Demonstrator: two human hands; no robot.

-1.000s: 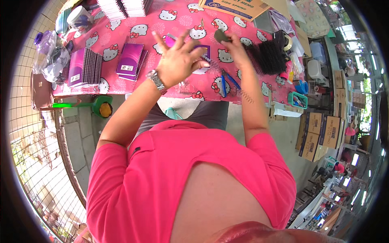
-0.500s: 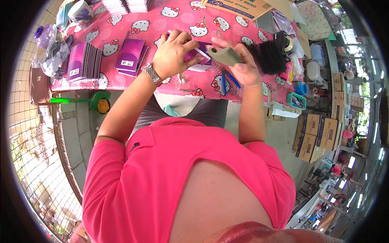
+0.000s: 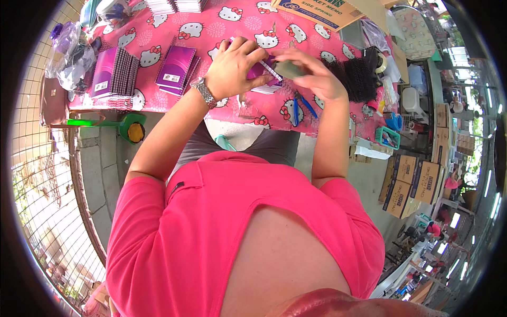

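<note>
My left hand is closed over a small purple notebook and grips it, its fingers hiding much of the cover. The notebook's white-looking bound edge faces right, and white page edges show below it. In my right hand is a flat grey-green piece, pinched between thumb and fingers. Its left end is at the notebook's bound edge; I cannot tell whether they touch. Just below my right hand lie pliers with blue handles on the pink patterned tablecloth.
To the left stand a stack of purple spiral notebooks and a smaller pile. A bundle of black spiral coils lies right of my right hand. Farther back is a cardboard box. A teal basket is at the right edge.
My right hand has tipped over, and the grey-green piece has moved to the notebook's bound edge. My left hand keeps its grip. The whole view has shifted slightly.
</note>
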